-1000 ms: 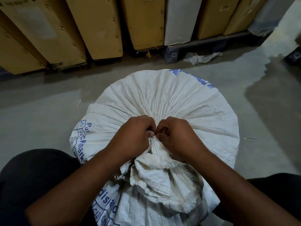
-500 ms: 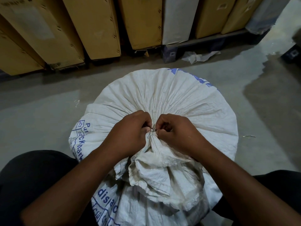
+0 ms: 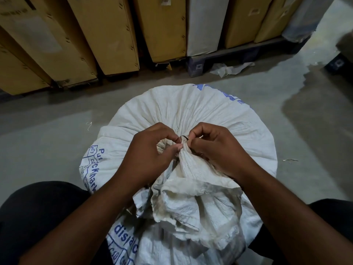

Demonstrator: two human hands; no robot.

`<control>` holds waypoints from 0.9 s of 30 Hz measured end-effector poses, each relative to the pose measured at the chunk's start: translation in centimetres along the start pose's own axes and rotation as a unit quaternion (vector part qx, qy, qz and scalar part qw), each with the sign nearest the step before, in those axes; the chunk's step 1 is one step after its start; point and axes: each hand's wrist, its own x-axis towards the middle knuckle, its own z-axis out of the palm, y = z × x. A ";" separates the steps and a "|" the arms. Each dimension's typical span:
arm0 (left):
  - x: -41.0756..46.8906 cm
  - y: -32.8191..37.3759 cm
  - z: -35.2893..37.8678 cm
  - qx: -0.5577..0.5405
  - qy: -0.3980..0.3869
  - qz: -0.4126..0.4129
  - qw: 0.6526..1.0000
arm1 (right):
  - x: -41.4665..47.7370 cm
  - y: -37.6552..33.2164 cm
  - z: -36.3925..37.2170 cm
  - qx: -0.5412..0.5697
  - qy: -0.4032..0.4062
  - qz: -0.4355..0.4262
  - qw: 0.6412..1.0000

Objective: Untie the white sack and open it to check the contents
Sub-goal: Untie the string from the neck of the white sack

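A full white woven sack (image 3: 191, 109) with blue print stands on the floor between my knees. Its mouth is gathered into a twisted neck (image 3: 186, 159), and the loose top folds hang toward me. A thin dark tie (image 3: 182, 137) loops around the neck. My left hand (image 3: 150, 152) pinches the tie and the cloth from the left with thumb and forefinger. My right hand (image 3: 215, 148) pinches the tie's other end from the right. The sack's contents are hidden.
Tall brown cartons (image 3: 107, 33) and a white one (image 3: 206, 23) stand on a dark pallet (image 3: 219, 58) along the far side. Crumpled plastic (image 3: 229, 68) lies by the pallet. Grey concrete floor (image 3: 47, 131) surrounds the sack, with a darker patch at right.
Both hands have shifted up the neck and spread slightly apart. The dark tie loop now shows between the fingertips, where before the fists were pressed together over it.
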 end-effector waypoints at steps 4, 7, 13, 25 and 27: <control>-0.1 1.8 -0.1 -0.151 -0.014 -0.128 0.980 | -0.4 -0.7 -0.5 0.016 0.017 -0.029 0.999; -0.5 2.2 0.2 -0.126 -0.040 -0.127 0.983 | -0.6 -1.1 -0.6 -0.032 0.046 -0.062 0.996; -0.8 2.4 1.2 0.041 -0.060 -0.037 0.997 | -1.1 -2.2 -1.6 0.017 0.116 -0.089 0.989; 0.0 13.9 -1.3 -0.133 -0.030 0.036 0.990 | -8.5 -10.2 -3.4 0.070 0.221 -0.216 0.949; -0.2 16.8 -1.3 -0.136 -0.043 0.066 0.988 | -10.8 -11.7 -4.2 0.073 0.244 -0.234 0.938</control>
